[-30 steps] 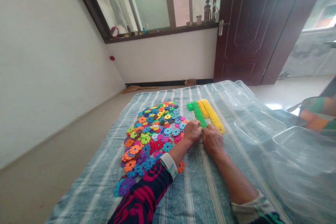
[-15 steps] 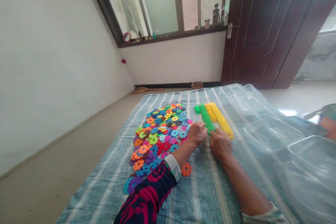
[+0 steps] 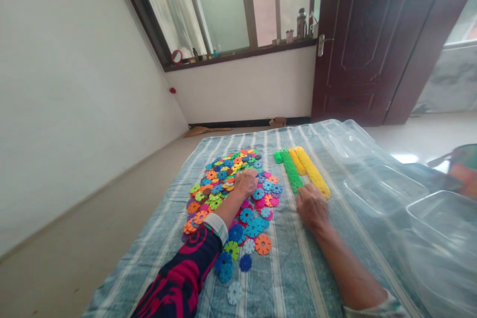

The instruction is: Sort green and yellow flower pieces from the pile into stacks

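Note:
A spread of flat, flower-shaped plastic discs (image 3: 223, 186) in many colours lies on a blue striped cloth (image 3: 290, 268). My left hand (image 3: 246, 182) rests on top of this pile, fingers curled down onto the discs; whether it grips one is hidden. To the right lie a green row of stacked discs (image 3: 291, 173) and two yellow rows (image 3: 312, 178). My right hand (image 3: 312, 207) lies knuckles-up at the near end of the green row, fingers bent toward it.
Clear plastic tubs (image 3: 383, 186) sit along the cloth's right side. A dark wooden door (image 3: 357, 39) and a window sill with bottles (image 3: 301, 22) stand beyond. Bare floor (image 3: 74, 238) lies to the left. A colourful sleeve (image 3: 464, 169) shows at the right edge.
My left hand left the green row and moved left onto the disc pile. Several discs now lie scattered nearer to me. My right hand stayed by the green row.

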